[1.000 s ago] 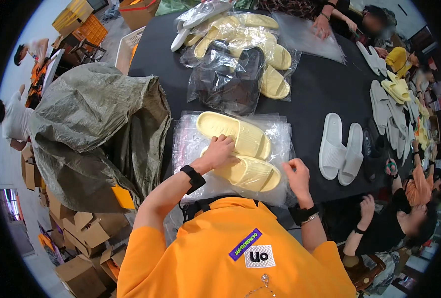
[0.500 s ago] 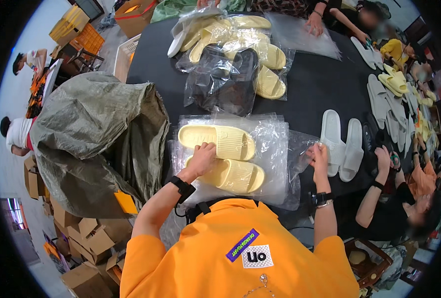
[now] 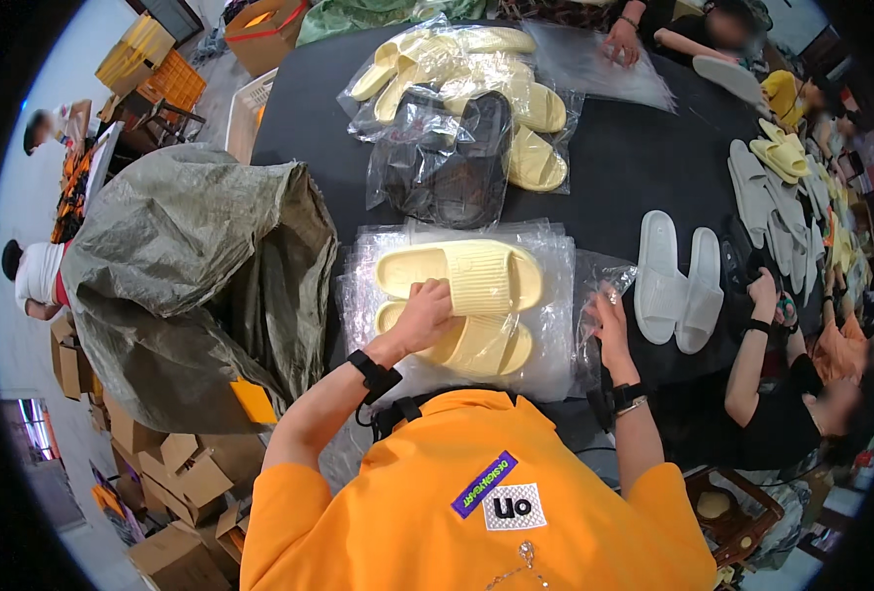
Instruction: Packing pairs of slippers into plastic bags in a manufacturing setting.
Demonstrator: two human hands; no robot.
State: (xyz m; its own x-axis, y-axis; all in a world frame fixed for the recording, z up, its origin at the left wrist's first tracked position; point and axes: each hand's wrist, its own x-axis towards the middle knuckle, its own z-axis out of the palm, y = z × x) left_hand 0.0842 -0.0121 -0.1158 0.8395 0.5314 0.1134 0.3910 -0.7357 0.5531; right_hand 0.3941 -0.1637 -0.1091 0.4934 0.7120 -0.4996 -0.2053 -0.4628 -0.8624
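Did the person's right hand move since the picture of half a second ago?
Yes, to the left. Judged against the resting white slippers, the right hand now lies clear of them; in that earlier picture it overlapped the left slipper's edge.

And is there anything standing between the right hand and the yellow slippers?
Only clear plastic shows between the right hand and the yellow slippers; no other object is visible there. The left hand touches them.
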